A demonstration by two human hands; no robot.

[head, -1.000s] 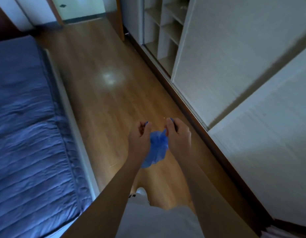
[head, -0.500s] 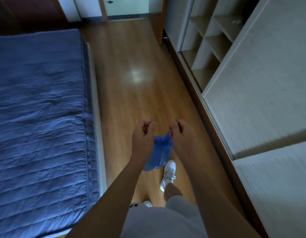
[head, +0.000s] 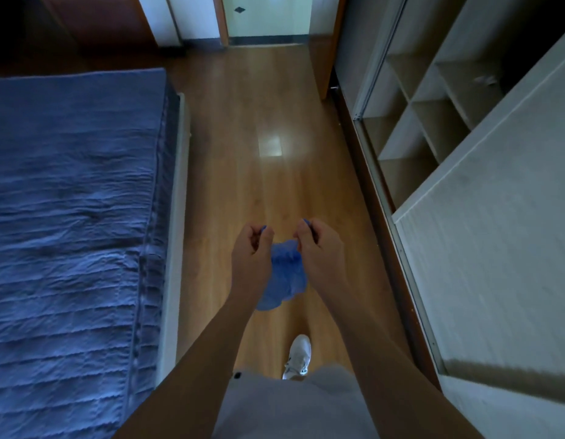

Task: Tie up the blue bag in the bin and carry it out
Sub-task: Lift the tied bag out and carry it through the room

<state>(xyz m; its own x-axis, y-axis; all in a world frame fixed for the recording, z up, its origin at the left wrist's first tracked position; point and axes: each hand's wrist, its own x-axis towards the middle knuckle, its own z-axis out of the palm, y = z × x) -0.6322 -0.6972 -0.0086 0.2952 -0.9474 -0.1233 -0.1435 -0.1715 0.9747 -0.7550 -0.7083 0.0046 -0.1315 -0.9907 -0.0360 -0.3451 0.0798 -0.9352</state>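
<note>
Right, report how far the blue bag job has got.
Done: the crumpled blue plastic bag is out of the bin; no bin is in view. In hand: the left hand and right hand each pinch a bag end, the bag hanging between them over the glossy wooden floor; a finished knot isn't visible. Left: finish tying and carry it out, possibly through the doorway ahead.

open floor point(head: 252, 122) ahead, bed point(head: 68, 217) left, wardrobe point(head: 464, 185) right

Seeing dim room, bluish cast. Light from doorway point(head: 268, 17) ahead; glare patch on wood floor point(head: 270, 146). Corners dark, wide-angle bend at edges, slight blur on wardrobe door point(head: 496, 248).
</note>
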